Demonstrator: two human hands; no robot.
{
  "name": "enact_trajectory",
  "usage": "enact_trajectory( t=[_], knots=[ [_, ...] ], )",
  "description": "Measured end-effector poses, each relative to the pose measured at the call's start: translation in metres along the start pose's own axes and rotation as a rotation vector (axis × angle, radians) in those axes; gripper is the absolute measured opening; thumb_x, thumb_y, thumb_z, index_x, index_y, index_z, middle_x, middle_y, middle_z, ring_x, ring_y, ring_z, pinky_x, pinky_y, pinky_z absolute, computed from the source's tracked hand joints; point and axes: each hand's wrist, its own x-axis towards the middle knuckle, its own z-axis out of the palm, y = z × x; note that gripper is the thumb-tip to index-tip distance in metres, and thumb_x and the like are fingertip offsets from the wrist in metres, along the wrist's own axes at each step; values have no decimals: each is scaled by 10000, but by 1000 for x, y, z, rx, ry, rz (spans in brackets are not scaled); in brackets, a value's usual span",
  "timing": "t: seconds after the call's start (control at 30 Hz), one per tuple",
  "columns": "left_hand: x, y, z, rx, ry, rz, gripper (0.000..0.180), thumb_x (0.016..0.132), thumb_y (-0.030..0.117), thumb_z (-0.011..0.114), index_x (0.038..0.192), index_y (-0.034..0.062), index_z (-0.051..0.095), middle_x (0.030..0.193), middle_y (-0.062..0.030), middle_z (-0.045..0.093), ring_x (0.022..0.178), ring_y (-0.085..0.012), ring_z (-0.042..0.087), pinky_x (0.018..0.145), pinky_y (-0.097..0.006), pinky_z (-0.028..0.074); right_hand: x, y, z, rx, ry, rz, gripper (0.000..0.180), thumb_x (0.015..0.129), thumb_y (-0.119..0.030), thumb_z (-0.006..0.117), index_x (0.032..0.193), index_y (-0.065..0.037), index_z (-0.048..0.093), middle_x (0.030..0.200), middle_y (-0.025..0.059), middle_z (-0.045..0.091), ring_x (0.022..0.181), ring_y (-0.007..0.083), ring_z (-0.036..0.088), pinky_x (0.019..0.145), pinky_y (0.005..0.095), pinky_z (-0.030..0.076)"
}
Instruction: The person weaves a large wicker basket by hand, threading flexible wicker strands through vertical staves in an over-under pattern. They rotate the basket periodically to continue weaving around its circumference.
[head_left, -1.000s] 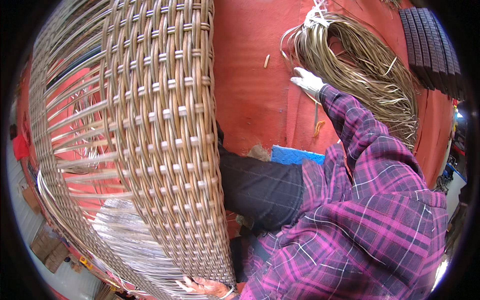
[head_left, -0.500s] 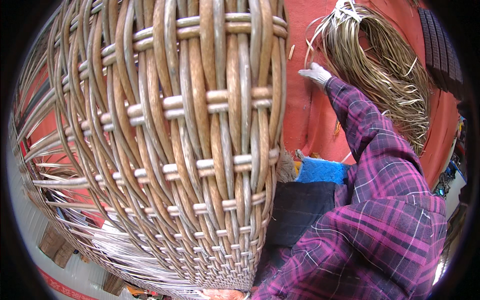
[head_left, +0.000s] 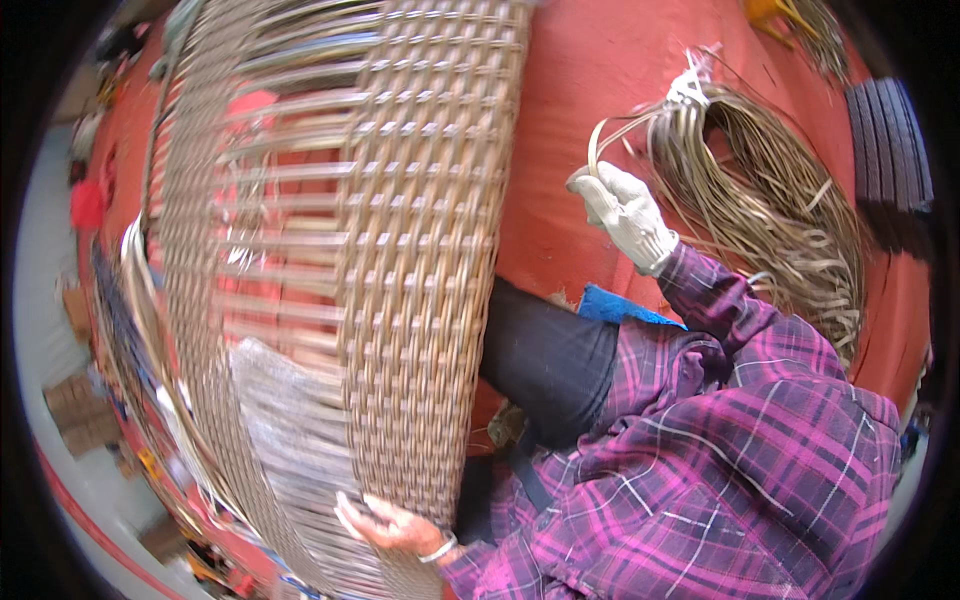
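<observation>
Red cloth [head_left: 565, 110] w/ strand bundle [head_left: 785, 215]
Brn bundle lies looped, wht tie [head_left: 687, 92] at upper end; dk ridged stack [head_left: 886, 150] nr rt edge.

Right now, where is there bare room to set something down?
A bare patch of red surface lies between the woven panel and the tied strand bundle, above the gloved right hand. It is crowded near the left hand and around the blue pad.

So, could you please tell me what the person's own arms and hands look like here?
Both arms wear long plaid sleeves in magenta-purple and black, crossed by thin whitish lines. The right hand has on an off-white fabric glove with a close-fitting cuff. The left hand is ungloved, with a narrow whitish band at the wrist.
</observation>
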Motion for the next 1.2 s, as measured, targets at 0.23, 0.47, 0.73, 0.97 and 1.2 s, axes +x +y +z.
enact_trajectory(
  t=[0.23,0.47,0.73,0.97,1.2],
  knots=[
    [-41,7,49,-966,-9,203,214,941,63,527,1056,-62,658,1089,-206,682,1063,-381,626,971,-444,469,-127,-81,155,-311,-898,-1025,152,889,-201,674,973,-80,636,770,118,600,695,325,623,635,374,520],
    [-111,-92,21,-1903,-532,-176,1278,687,966,218,1325,-97,526,1344,-247,541,1276,-333,494,1114,-461,334,-261,-53,267,-225,-1407,-1008,264,937,-336,609,955,-73,628,856,144,625,817,308,643,711,405,503],
    [-162,-144,-8,-2700,-11,-280,732,903,616,587,1315,12,553,895,10,596,659,-57,511,822,-353,358,-265,-40,276,-494,-1661,-778,171,931,-244,638,871,-84,631,636,156,566,574,372,587,533,438,456],
    [-224,-254,-81,-2629,823,-375,126,941,-4,521,1066,8,532,809,-13,547,587,-57,433,655,-286,390,-201,-49,244,-928,-1405,-853,125,915,-240,648,920,-115,649,703,131,627,643,357,632,601,425,516],
    [-290,-295,-110,-1089,1394,-1338,412,947,-19,505,1355,-53,460,1080,-91,560,859,-140,499,713,-288,404,-129,-68,199,-1252,-947,-927,140,885,-237,630,873,-102,665,718,145,610,657,341,620,611,428,484]
  ],
)
